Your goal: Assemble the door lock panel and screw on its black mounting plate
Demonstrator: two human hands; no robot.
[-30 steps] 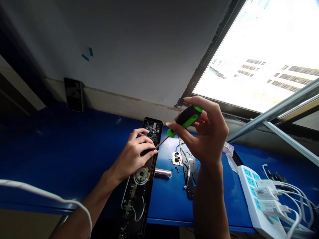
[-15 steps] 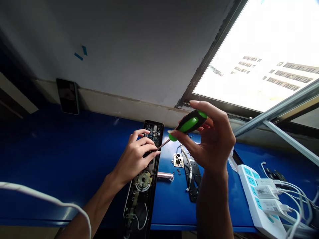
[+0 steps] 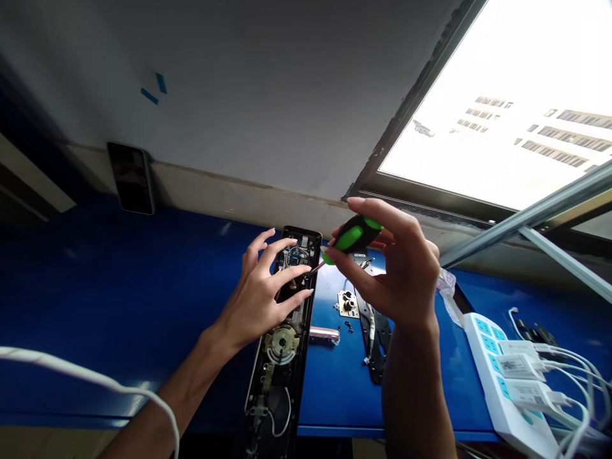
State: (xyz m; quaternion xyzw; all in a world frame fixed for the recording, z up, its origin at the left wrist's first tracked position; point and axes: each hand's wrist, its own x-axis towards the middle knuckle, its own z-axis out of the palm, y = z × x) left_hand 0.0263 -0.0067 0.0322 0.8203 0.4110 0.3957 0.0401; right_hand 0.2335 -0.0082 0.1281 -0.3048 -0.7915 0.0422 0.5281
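My right hand (image 3: pixel 399 264) grips a screwdriver (image 3: pixel 351 238) with a green and black handle, fingers wrapped round it. Its shaft slants down to the left, its tip inside a long black housing (image 3: pixel 306 338), which looks like an opened electronic door lock. My left hand (image 3: pixel 261 290) lies across this housing with fingers spread and holds nothing; its fingertips are near the screwdriver tip. Under them show a blue circuit board (image 3: pixel 300 256) and some wires. Lower in the housing sits a round metal mechanism (image 3: pixel 282 344). What the tip touches is too small to tell.
Right of the housing lie a small metal plate with a lock part (image 3: pixel 348 305), loose screws (image 3: pixel 349 327), a pinkish cylinder (image 3: pixel 325 335) and a black plate (image 3: pixel 380 344). A power strip (image 3: pixel 502 389) with white plugs stands far right. A phone (image 3: pixel 131 178) leans on the wall.
My left hand's fingers have spread apart, uncovering more of the circuit board. My right hand and the screwdriver have shifted slightly left in view. The camera view has also shifted a little.
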